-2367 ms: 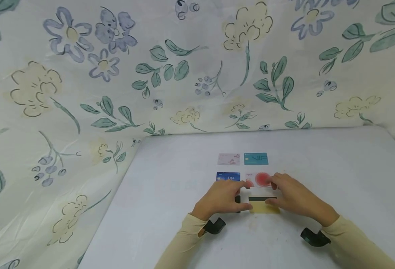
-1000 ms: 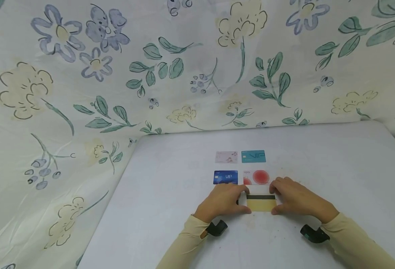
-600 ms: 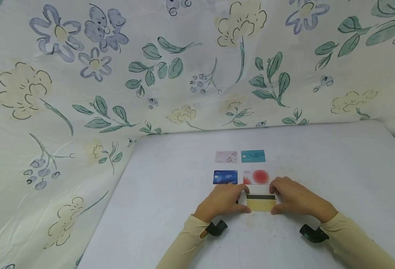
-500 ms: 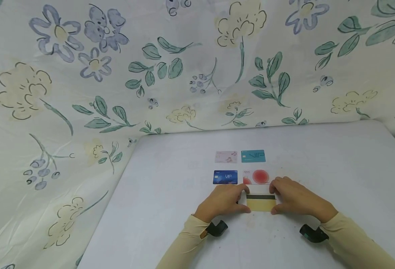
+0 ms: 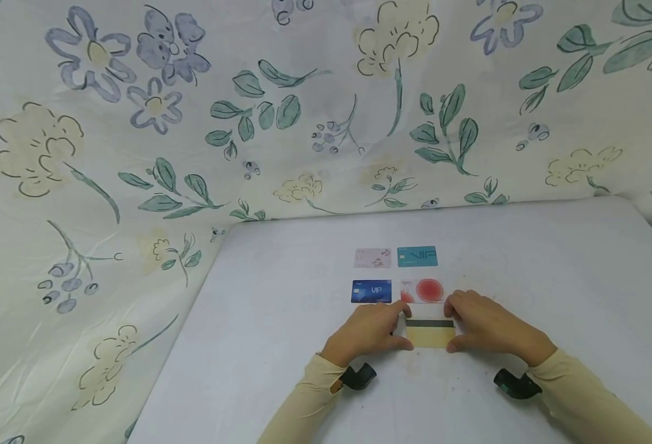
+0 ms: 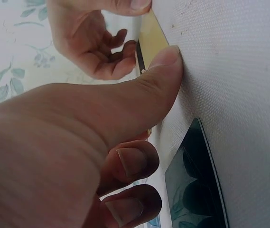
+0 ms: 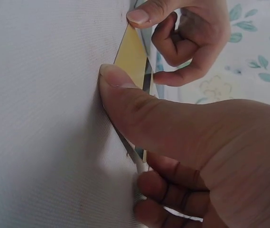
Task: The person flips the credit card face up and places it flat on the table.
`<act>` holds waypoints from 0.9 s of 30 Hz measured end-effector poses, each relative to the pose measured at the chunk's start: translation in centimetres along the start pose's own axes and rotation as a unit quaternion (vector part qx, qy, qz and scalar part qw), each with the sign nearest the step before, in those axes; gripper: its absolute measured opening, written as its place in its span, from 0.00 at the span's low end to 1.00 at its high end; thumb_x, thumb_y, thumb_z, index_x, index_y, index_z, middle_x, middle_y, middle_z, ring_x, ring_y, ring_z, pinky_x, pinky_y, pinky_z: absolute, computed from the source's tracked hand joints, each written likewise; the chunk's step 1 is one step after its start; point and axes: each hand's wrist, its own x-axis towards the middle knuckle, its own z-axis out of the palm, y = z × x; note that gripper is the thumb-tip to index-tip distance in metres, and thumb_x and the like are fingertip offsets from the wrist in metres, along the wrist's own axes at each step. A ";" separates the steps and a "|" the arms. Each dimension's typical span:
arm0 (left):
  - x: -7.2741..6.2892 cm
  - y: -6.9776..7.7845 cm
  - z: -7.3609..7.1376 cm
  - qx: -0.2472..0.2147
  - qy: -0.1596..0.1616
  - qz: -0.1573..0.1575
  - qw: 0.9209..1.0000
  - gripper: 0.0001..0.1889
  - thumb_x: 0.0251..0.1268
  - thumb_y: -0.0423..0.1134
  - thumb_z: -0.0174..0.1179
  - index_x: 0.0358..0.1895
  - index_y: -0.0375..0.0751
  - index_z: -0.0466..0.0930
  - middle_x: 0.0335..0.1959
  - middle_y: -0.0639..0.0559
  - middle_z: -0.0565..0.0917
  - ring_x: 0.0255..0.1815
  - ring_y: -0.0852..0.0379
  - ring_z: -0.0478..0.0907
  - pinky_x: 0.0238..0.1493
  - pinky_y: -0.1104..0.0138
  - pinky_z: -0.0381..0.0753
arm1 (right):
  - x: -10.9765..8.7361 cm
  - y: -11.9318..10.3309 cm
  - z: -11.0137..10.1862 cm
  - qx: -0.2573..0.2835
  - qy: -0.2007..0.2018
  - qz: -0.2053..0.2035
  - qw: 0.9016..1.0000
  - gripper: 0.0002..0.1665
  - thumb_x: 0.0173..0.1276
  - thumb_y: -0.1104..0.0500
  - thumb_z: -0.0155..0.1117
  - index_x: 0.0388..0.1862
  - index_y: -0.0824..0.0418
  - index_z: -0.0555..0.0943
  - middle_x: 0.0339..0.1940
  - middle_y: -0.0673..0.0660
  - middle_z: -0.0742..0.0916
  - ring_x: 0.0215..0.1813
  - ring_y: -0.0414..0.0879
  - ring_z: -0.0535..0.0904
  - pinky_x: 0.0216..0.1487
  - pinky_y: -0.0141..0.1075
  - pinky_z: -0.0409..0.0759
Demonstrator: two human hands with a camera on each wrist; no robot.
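A gold card (image 5: 430,337) with a dark stripe lies on the white tabletop, at the near right of a small grid of cards. My left hand (image 5: 366,333) holds its left end between thumb and forefinger. At the right end, the thumb and fingers of my right hand (image 5: 492,327) grip the card's corners. In the right wrist view both thumbs press at the near edge of the gold card (image 7: 132,57). A dark glossy card (image 6: 194,185) lies under my left hand, mostly hidden in the head view.
Beyond the hands lie a blue VIP card (image 5: 371,291), a white card with a red circle (image 5: 429,290), a pale pink card (image 5: 373,258) and a teal VIP card (image 5: 417,256). A flowered cloth (image 5: 326,123) hangs along the back and left of the table (image 5: 553,259).
Since the earliest frame, my right hand has drawn back from the red-circle card and its thumb has moved to the gold card's right end. Over the last half second both hands stay nearly still.
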 end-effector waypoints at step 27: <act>0.0 0.0 0.0 0.002 -0.011 -0.019 1.000 0.28 0.60 0.55 0.74 0.61 0.51 0.78 0.26 0.60 0.76 0.27 0.64 0.72 0.28 0.74 0.68 | -0.3 -0.2 -0.3 -0.036 0.001 -0.014 0.999 0.36 0.45 0.43 0.88 0.47 0.57 0.80 0.38 0.46 0.81 0.42 0.42 0.71 0.47 0.41 0.77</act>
